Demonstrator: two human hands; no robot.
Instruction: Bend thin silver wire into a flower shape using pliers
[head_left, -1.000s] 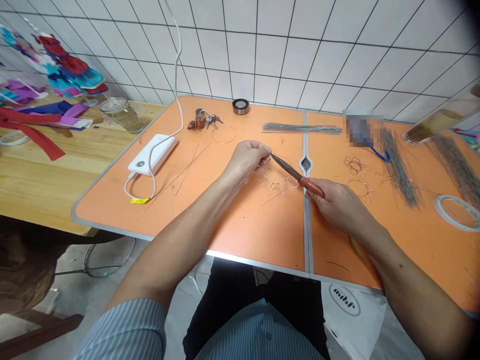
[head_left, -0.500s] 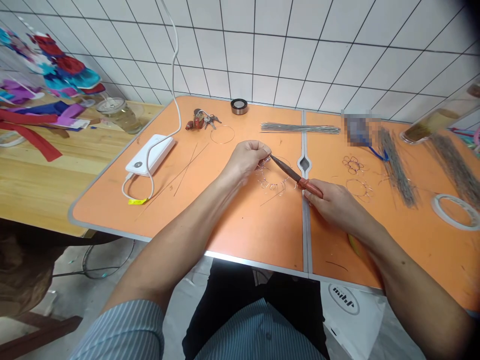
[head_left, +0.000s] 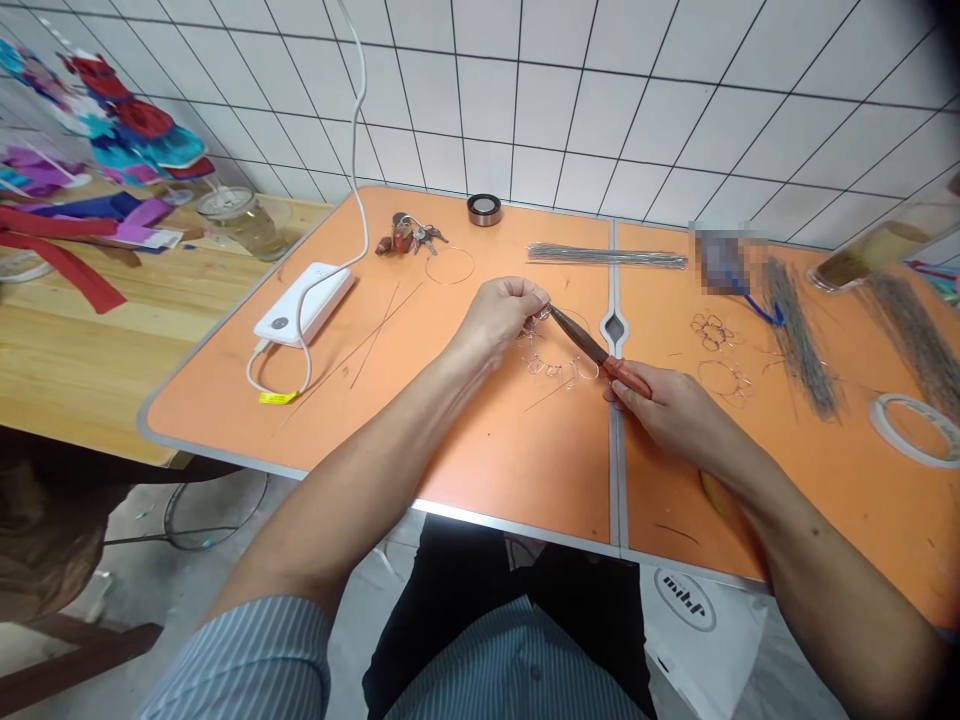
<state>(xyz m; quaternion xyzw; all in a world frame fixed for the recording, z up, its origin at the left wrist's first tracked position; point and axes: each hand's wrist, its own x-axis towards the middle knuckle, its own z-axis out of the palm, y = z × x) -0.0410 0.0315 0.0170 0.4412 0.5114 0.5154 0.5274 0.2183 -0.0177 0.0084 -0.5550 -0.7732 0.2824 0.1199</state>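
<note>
My left hand (head_left: 501, 315) pinches the upper left part of a thin wire ring (head_left: 553, 372), which has small loops bent along its edge. In my right hand (head_left: 664, 400) is a pair of pliers (head_left: 589, 343) with reddish-brown handles, the fingers closed round them. The dark jaws reach up and left to the wire beside my left fingertips. Whether the jaws are clamped on the wire is too small to tell. A straight piece of wire (head_left: 547, 394) lies on the orange table (head_left: 480, 470) just below the ring.
Left of my hands lie a white power bank (head_left: 304, 303) with its cable, keys (head_left: 427, 236) and crossed wires (head_left: 386, 320). Behind are a tape roll (head_left: 484, 209) and a wire bundle (head_left: 607, 256). Bent wire flowers (head_left: 712, 331), more wire (head_left: 802, 340) and a white ring (head_left: 915, 430) lie right.
The whole view has shifted slightly. Both hands keep their hold on the wire ring and the pliers, and the ring's loops appear slightly turned.
</note>
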